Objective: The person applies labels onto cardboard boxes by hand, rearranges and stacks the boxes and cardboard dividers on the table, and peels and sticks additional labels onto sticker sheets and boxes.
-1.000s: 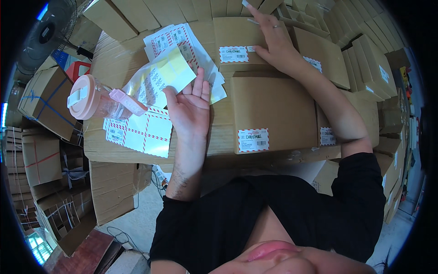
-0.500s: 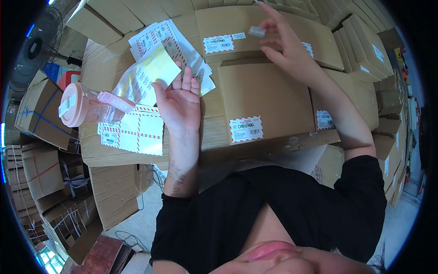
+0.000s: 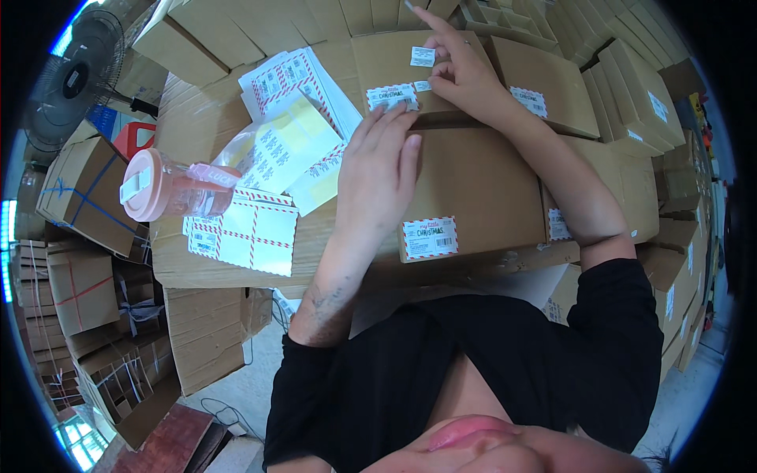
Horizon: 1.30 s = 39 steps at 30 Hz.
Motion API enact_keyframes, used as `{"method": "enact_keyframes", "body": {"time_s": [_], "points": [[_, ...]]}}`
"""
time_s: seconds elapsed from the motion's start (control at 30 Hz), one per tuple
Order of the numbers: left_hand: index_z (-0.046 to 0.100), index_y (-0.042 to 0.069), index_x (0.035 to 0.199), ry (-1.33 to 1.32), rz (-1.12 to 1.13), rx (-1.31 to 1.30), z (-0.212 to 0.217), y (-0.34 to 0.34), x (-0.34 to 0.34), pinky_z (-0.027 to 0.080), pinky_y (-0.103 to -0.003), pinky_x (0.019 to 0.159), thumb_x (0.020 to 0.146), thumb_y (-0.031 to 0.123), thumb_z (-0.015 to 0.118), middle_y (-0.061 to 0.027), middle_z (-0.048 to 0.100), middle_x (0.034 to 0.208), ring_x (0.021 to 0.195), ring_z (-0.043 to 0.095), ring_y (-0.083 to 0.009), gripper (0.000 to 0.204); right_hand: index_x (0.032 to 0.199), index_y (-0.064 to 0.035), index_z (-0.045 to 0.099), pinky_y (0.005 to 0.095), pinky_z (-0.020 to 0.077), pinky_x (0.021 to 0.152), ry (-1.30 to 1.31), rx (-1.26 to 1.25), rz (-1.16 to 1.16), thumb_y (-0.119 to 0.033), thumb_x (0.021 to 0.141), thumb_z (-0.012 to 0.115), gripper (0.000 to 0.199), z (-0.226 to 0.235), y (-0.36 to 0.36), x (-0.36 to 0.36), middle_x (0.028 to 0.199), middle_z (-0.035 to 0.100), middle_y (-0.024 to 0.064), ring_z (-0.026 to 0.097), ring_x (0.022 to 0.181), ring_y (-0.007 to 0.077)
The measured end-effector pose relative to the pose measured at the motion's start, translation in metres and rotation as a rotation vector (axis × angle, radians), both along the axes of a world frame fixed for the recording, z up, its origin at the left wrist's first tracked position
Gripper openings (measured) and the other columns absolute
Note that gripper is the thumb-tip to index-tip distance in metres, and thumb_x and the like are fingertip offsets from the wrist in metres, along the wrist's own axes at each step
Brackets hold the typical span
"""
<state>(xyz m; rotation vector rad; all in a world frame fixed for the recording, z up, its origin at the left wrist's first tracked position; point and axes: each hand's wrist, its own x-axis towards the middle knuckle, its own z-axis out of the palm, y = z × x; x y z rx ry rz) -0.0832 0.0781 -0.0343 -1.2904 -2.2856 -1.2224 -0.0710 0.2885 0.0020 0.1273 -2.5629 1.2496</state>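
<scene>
Here's the small white sticker [image 3: 423, 57], held above the far carton [image 3: 374, 59], its long axis running roughly left to right, and its right edge meets the curled fingers of the right hand [image 3: 456, 67]. That's the nearer hand by a good way; whether it's a true pinch or just adhesive clinging to skin, I can't tell. The forefinger points out past it, away from the body, while the thumb comes down near a smaller white tag [image 3: 423, 86]. And here's the relation that counts: the sticker sits on the far side of that tag, almost in line with it, the tag itself just beside the right end of the red-and-white bordered label [image 3: 392, 96]. Any gap between sticker and cardboard is hidden from this angle. Over to the left hand [image 3: 377, 169], nearer the body and to the left of the sticker: palm down, empty, fingers extended and close together, fingertips over the label's near edge, thumb beside the near carton [image 3: 481, 177]. Farther left lie the printed sheets [image 3: 296, 146], then a pink-lidded cup [image 3: 142, 185], with a dark fan [image 3: 75, 79] beyond.
</scene>
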Motion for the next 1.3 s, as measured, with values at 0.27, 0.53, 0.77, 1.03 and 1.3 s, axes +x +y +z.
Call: {"method": "enact_keyframes", "body": {"time_s": [0.27,0.53,0.77,1.03,1.3], "points": [[0.065,0.002,0.118,0.053,-0.031,-0.132,-0.014,0.016,-0.031,0.043,-0.046,0.103,0.096,0.020,0.057,-0.0146,0.063,0.127,0.123,0.053,-0.0392,0.030,0.152,-0.0166,0.034,0.0248,0.0486,0.084,-0.175,-0.372,0.174,0.010,0.084,0.053,0.076,-0.025,0.022,-0.007,0.118,0.045,0.0072,0.049,0.102,0.0121],[0.066,0.002,0.119,-0.040,-0.082,-0.076,-0.016,0.015,-0.033,0.040,-0.045,0.107,0.095,0.022,0.059,-0.0154,0.062,0.129,0.126,0.050,-0.0400,0.032,0.149,-0.0327,0.040,0.0286,0.0487,0.087,0.081,0.099,0.045,0.008,0.081,0.053,0.081,-0.031,0.011,-0.005,0.121,0.047,0.0151,0.054,0.093,0.0217],[0.065,0.003,0.121,-0.045,-0.081,-0.100,-0.017,0.015,-0.032,0.040,-0.044,0.107,0.096,0.024,0.058,-0.0135,0.060,0.132,0.129,0.048,-0.0383,0.034,0.148,-0.0340,0.042,0.0272,0.0500,0.084,0.026,-0.083,-0.018,0.008,0.083,0.051,0.078,-0.022,0.005,-0.003,0.114,0.050,0.0145,0.056,0.086,0.0182],[0.065,0.003,0.122,-0.056,-0.084,-0.118,-0.017,0.014,-0.031,0.040,-0.044,0.108,0.096,0.025,0.058,-0.0130,0.060,0.133,0.130,0.048,-0.0382,0.035,0.152,-0.0235,0.035,0.0260,0.0511,0.087,0.022,-0.231,-0.033,0.011,0.080,0.053,0.082,-0.019,0.019,-0.005,0.128,0.046,0.0117,0.054,0.107,0.0164],[0.064,0.004,0.124,-0.065,-0.093,-0.108,-0.017,0.015,-0.032,0.040,-0.044,0.108,0.096,0.026,0.058,-0.0133,0.060,0.134,0.131,0.048,-0.0386,0.036,0.153,-0.0247,0.033,0.0272,0.0518,0.087,-0.056,-0.065,-0.014,0.012,0.080,0.054,0.085,-0.020,0.010,-0.003,0.128,0.044,0.0143,0.051,0.110,0.0187]]}}
